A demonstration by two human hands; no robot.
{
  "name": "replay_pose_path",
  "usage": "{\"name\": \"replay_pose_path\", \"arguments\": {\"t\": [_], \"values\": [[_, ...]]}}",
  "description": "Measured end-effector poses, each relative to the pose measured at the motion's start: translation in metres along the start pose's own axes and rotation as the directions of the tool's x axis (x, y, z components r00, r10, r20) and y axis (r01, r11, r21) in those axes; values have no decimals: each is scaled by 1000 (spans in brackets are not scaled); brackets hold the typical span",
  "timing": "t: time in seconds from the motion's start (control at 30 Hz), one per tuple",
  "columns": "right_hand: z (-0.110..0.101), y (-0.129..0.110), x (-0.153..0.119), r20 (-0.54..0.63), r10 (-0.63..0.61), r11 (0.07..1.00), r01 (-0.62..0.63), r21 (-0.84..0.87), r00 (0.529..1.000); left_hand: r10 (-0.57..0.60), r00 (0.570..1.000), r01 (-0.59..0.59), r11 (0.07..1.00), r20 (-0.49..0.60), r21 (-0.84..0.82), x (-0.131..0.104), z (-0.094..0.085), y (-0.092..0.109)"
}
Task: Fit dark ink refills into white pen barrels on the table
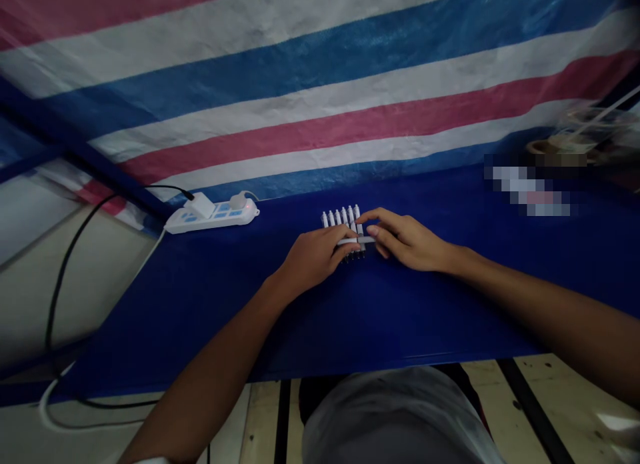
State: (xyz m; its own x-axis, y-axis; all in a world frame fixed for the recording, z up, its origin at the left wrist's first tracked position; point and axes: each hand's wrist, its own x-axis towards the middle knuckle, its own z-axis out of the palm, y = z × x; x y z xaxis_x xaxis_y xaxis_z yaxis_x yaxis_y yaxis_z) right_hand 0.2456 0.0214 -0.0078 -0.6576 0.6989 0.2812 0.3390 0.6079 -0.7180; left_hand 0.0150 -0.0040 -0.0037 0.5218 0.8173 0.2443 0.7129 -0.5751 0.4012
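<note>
Several white pens (331, 219) lie side by side in a row on the blue table, their ends pointing away from me and dark tips towards me. Across them runs another slim white pen (365, 239), held sideways. My left hand (313, 254) covers the lower left of the row, with thumb and fingers closed around the left part of the crosswise pen. At its right end, my right hand (407, 241) pinches it between thumb and fingers. My right index finger reaches out over the top of the rightmost pens. The middle of the row is partly hidden by my left fingers.
A white power strip (233, 214) with a plugged-in charger (203, 205) and black cable (70, 251) lies at the back left. A striped plastic sheet (320, 91) hangs behind the blue table (210, 311). Blurred items (533, 194) lie at the back right.
</note>
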Motion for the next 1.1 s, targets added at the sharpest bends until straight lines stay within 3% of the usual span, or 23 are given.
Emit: {"name": "replay_pose_path", "arguments": {"t": [0.23, 0.5, 0.6, 0.67, 0.73, 0.87, 0.97, 1.1], "values": [[-1, -1, 0, 7, -46, 999, 46, -27, 999, 8, 1000, -7, 1000, -24, 21, 0, 0, -3], [2, -1, 1, 54, 41, 982, -50, 184, 998, 112, 981, -97, 990, -158, 100, 0, 4, -7], [1, 3, 1, 41, 70, 970, -77, 229, 997, 35, 978, -37, 999, -205, -2, 2, -1, -9], [-1, 6, 2, 8, 86, 960, -85, 268, 996, -110, 962, 65, 981, -250, -181, 4, -6, -12], [-2, 6, 2, -19, 99, 950, -89, 299, 995, -284, 916, 146, 893, -282, -425, 6, -10, -16], [-1, 3, 2, 12, 94, 961, -94, 260, 996, -442, 855, 79, 627, -271, -775, 10, -6, -19], [1, 0, 2, 52, 95, 989, -100, 109, 994, -487, 840, 36, 493, -241, -869, 12, 4, -14], [-1, -2, 1, -4, 134, 981, -134, -138, 991, -515, 810, -16, 460, -281, -888, 13, 13, -13]]}}
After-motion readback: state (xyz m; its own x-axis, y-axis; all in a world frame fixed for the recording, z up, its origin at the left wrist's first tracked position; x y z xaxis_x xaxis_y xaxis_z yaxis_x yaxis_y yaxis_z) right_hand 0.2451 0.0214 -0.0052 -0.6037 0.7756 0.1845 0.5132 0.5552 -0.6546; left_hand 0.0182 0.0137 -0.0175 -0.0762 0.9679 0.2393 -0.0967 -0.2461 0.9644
